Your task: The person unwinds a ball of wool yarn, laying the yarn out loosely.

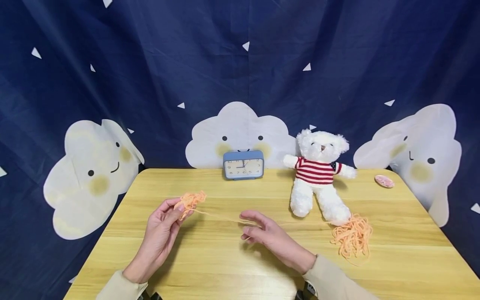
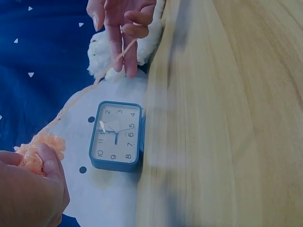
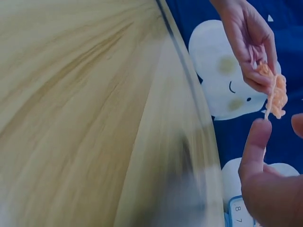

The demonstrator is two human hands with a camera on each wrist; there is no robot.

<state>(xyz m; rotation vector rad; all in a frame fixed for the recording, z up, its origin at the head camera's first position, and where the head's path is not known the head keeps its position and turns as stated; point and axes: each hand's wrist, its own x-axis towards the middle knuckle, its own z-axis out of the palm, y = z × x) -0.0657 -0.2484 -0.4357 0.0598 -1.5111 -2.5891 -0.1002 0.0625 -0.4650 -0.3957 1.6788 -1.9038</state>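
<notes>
In the head view my left hand [image 1: 163,229] pinches a small bundle of peach yarn [image 1: 191,201] between thumb and fingers, above the left part of the table. A yarn strand [image 1: 213,215] runs from the bundle to my right hand [image 1: 275,237]. The right thumb and forefinger are apart, and the strand passes across the fingers, as the left wrist view also shows with the right hand [image 2: 124,28]. Past this hand it stretches thinly toward a loose yarn heap [image 1: 352,236] on the table at right. Part of the bundle is hidden by the left fingers.
A blue alarm clock [image 1: 243,165] stands at the table's back edge. To its right sits a white teddy bear [image 1: 314,171] in a striped shirt, one foot against the yarn heap. A pink oval object [image 1: 384,181] lies at the back right corner. A dark blue curtain [image 1: 157,50] hangs behind.
</notes>
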